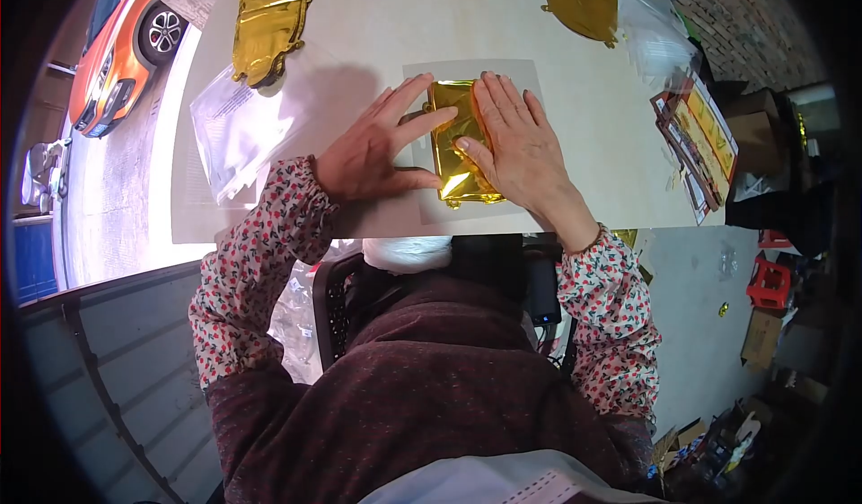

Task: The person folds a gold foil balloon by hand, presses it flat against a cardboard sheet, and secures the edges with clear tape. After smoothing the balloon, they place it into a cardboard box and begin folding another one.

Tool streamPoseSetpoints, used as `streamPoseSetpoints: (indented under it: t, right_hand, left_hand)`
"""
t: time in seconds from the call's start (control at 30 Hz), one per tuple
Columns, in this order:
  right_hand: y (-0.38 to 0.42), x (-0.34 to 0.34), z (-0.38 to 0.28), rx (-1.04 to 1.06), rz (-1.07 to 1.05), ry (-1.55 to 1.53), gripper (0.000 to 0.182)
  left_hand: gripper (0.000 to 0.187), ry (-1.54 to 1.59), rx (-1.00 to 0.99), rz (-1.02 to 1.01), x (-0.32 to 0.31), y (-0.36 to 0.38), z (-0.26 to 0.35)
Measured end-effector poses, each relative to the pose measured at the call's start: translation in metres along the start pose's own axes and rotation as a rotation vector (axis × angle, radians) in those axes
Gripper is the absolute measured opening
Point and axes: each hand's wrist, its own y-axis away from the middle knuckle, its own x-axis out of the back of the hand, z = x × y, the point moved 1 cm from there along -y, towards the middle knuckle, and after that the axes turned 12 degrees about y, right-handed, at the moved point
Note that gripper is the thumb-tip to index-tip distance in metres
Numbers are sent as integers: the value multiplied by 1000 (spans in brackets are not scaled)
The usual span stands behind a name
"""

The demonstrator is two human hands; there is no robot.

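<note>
A shiny gold foil sheet (458, 152), folded into an upright rectangle, lies on a thin translucent sheet (530, 71) on the table. My left hand (373, 145) is at its left side with fingers spread; a fingertip rests on the foil's upper part and the thumb touches its lower left edge. Flat along the right side lies my right hand (521, 140), its thumb on the foil's middle and its fingers stretched away from me. The right palm hides part of the foil's right edge. Neither hand grips anything.
More gold foil pieces (269, 28) lie at the far left, with others (584, 1) at the far right. Transparent plastic bags (229, 131) rest on the left; printed cards (700, 140) are stacked at the right edge. The pale tabletop (611, 172) ends just before my body.
</note>
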Motion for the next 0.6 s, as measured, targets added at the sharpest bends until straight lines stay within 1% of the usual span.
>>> streamPoseSetpoints:
  t: [0.07,0.17,0.27,0.37,0.47,0.6]
  right_hand:
    - [0,1,0,4,3,1,75]
    - [0,0,0,15,11,7,75]
    - [0,0,0,36,14,9,75]
    - [-1,2,0,54,20,23,74]
    - [-1,2,-1,70,28,38,73]
    - [-2,2,-5,82,37,48,73]
  left_hand:
    - [78,27,-30,1,2,0,-1]
    - [63,-13,-48,8,3,2,-1]
    - [55,246,26,109,4,4,-8]
    - [52,125,-23,72,0,5,-10]
    - [52,156,55,80,1,5,-10]
    - [54,140,18,75,1,2,-5]
